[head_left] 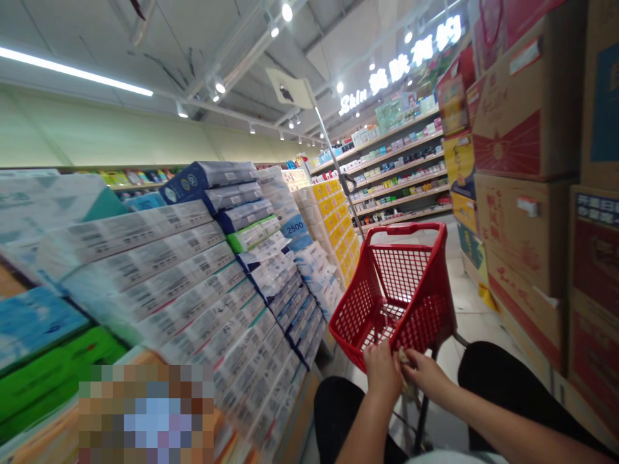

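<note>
A red plastic shopping cart basket [420,322] with latticed walls stands tilted in the view just ahead of me. My left hand [382,367] is at its near rim, fingers curled closed; what they grip is hidden. Close beside it, my right hand [422,372] is closed in a pinch. A small pale yellowish thing [403,356] shows at its fingertips, too small to name. Both hands are nearly touching in front of the basket. The basket's floor shows through its open top.
Stacked tissue packs [193,258] rise along the left side. Cardboard cartons [522,238] line the right. Shelves of small goods [401,174] stand at the back. A pole with a sign [326,129] rises behind the cart. My black-clad knees flank the hands.
</note>
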Tool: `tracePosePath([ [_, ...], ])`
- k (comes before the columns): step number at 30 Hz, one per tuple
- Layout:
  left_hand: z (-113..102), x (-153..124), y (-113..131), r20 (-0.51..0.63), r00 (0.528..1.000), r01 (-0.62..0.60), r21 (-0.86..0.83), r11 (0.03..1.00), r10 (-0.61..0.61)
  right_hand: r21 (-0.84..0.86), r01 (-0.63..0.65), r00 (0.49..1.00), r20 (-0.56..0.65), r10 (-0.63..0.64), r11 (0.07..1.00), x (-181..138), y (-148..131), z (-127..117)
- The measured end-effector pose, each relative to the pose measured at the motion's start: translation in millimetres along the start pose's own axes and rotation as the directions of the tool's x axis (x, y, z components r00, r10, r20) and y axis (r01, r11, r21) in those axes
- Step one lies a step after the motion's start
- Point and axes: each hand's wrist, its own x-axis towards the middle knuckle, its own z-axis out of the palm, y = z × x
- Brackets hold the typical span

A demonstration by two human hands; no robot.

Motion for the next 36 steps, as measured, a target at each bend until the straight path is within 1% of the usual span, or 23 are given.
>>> tracePosePath([
  [5, -2.0, -1.7, 1.1, -0.019, 1.0, -0.008, -0.006, 1.0, 0.008, -0.015, -0.031, 0.999, 0.018, 0.031, 0.999, -3.3, -4.6, -1.1],
  [9, -2.3, -2.2, 1.1, -0.023, 1.0, -0.008, 0.0, 1.0, 0.008, -0.009, -0.034, 0.999, 0.013, 0.034, 0.999, -4.6, -2.9, -0.9],
  [13, -4.5, -3.3, 2.2, -0.017, 1.0, 0.0, 0.01, 1.0, 0.001, -0.002, -0.038, 0.998, 0.049, 0.038, 0.999, -6.3, -1.8, -0.2],
  [19, -8.3, -7.8, 2.5, -0.007, 1.0, 0.019, 0.039, 0.999, -0.018, -0.007, -0.044, 0.999, 0.031, 0.044, 0.999, -6.2, -3.3, 1.3],
  [23, -7.1, -9.0, 0.9, -0.021, 0.999, 0.034, 0.042, 0.999, -0.034, -0.012, -0.001, 0.999, 0.047, 0.001, 1.0, -3.8, 2.5, 3.4],
  [26, -5.6, -8.8, 0.3, -0.013, 0.999, 0.036, 0.058, 0.998, -0.036, -0.018, 0.02, 0.999, 0.032, -0.019, 1.0, -2.5, 5.9, 4.1],
  [29, -3.4, -8.8, -1.3, -0.014, 1.0, 0.028, 0.064, 0.998, -0.027, -0.022, 0.02, 0.999, 0.043, -0.019, 1.0, -2.6, 6.4, 5.7],
  [32, -0.5, -9.1, -4.0, -0.047, 0.999, 0.011, 0.052, 0.999, -0.008, -0.05, 0.0, 0.997, 0.074, 0.004, 0.999, -4.0, 5.3, 7.6],
  [34, 0.5, -9.3, -4.9, -0.061, 0.998, -0.002, 0.041, 0.999, 0.005, -0.06, 0.002, 0.998, 0.055, 0.001, 0.998, -4.9, 3.2, 7.1],
  [36, 0.2, -9.1, -4.4, -0.053, 0.999, -0.005, 0.032, 0.999, 0.006, -0.052, 0.022, 1.0, 0.007, -0.021, 0.998, -5.4, -0.5, 4.5],
])
